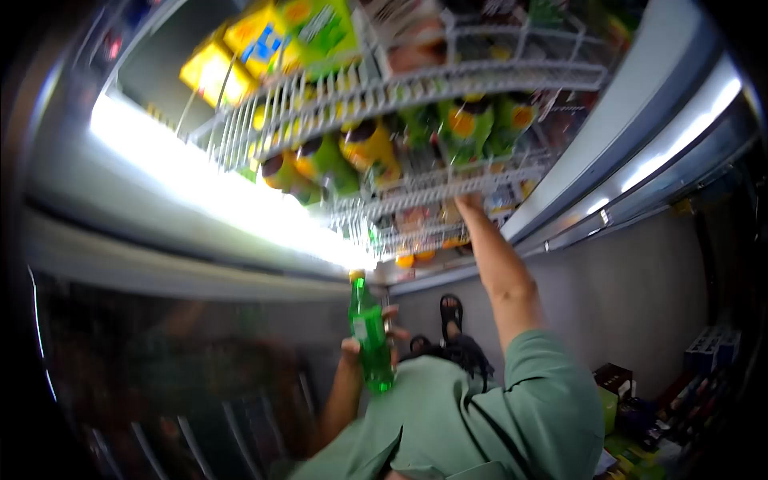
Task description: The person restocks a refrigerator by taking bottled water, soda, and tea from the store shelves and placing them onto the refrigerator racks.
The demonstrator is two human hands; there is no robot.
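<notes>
My left hand (392, 326) is wrapped round a green plastic bottle (370, 340) with a yellow-orange cap, held upright in front of my body. My right arm stretches up to a lower wire shelf of a lit drinks fridge. At its end my right hand (466, 202) is mostly hidden by the shelf edge, and its fingers do not show. Above it on the wire shelf (432, 188) stand green bottles (466, 132) and a yellow bottle (370, 148) with dark caps.
Yellow and green boxes (280, 40) sit on the upper shelf. A bright light strip (200, 180) runs down the fridge's left side. The open fridge door (624, 128) stands to the right. Boxes and packets (640, 408) lie at the lower right, and a sandalled foot (452, 316) shows below.
</notes>
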